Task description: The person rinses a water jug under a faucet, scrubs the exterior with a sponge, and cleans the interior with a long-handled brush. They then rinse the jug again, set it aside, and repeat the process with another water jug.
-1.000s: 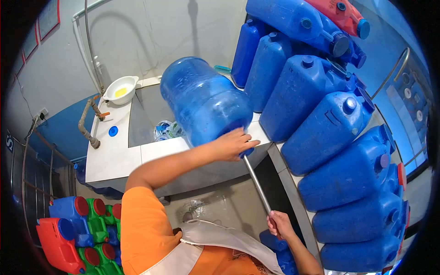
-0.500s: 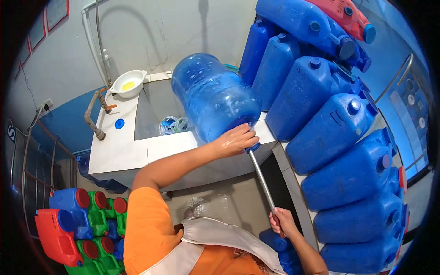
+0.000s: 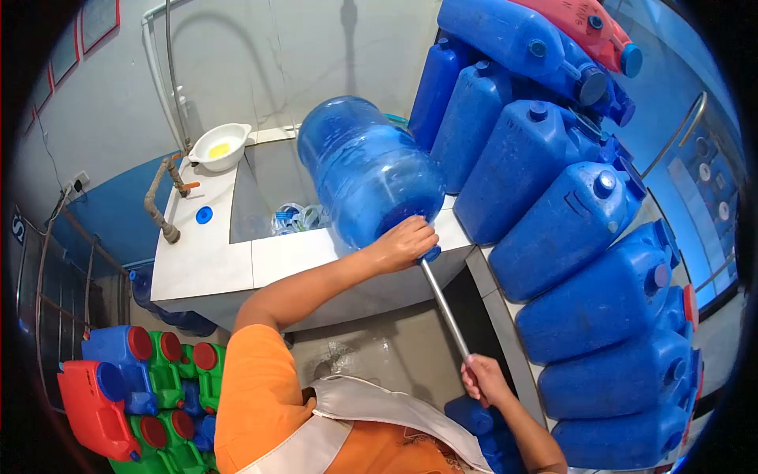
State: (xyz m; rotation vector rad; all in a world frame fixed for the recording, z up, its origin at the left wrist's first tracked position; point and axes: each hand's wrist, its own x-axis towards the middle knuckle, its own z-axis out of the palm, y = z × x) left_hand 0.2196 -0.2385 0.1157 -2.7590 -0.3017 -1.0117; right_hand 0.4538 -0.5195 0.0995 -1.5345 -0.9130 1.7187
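Note:
A large clear-blue water jug point(image 3: 371, 170) lies tilted over the sink's front ledge, its neck pointing toward me. My left hand point(image 3: 404, 242) is closed around the neck. Out of the mouth comes a long metal rod point(image 3: 447, 310); its far end is hidden inside the jug. My right hand point(image 3: 484, 379) grips the lower end of this rod. Water drops or suds show on the jug's wall.
A tiled sink point(image 3: 201, 265) holds some clear plastic items point(image 3: 298, 219). On its left ledge are a white bowl point(image 3: 237, 155), a blue cap point(image 3: 204, 215) and a tap point(image 3: 158, 207). Blue jerrycans point(image 3: 553, 209) line the right; red and green containers point(image 3: 99, 407) stand lower left.
The jug has turned or shifted slightly, and the marks on its wall sit differently. My right hand and the rod have moved a little. My left hand keeps its hold on the neck.

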